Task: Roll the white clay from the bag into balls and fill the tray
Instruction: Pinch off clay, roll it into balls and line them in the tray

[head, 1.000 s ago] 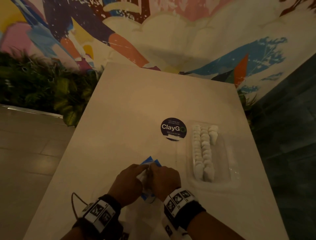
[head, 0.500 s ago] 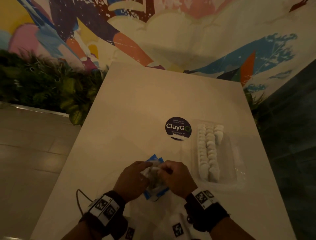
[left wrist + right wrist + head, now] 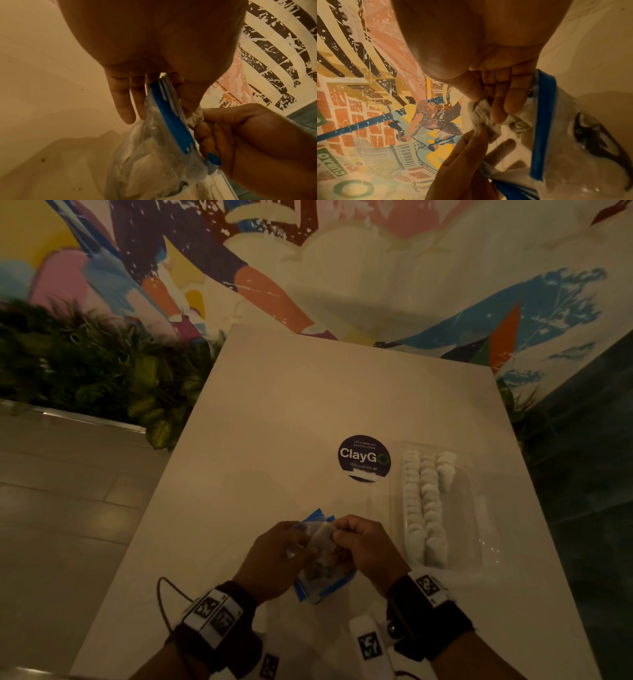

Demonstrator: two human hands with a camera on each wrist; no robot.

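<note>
Currently right hand (image 3: 368, 546) pinches a lump of white clay (image 3: 481, 115) between thumb and fingertips at the mouth of the bag (image 3: 322, 570), other fingers curled in. Left hand (image 3: 274, 559) grips the bag's blue zip edge (image 3: 169, 119) between thumb and fingers; little and ring fingers hang straight beside the plastic. Bag is clear plastic, held just above the near part of the table (image 3: 274, 422), more clay visible inside. Tray (image 3: 479, 508) sits right of the hands, clear plastic, far-right of the bag. Its left side holds two full rows of white balls (image 3: 423, 508) running near to far, plus a short third row started at the far end. Right part of the tray looks bare, so my read: roughly half done, and this lump is not yet rolled. Round dark "ClayGo" sticker (image 3: 364, 458) on the table just left of the tray's far end. Table is pale and plain. Beyond it: a painted mural wall (image 3: 342, 268); green plants (image 3: 102, 378) far left, tiled floor at left. Lighting is dim and warm.
</note>
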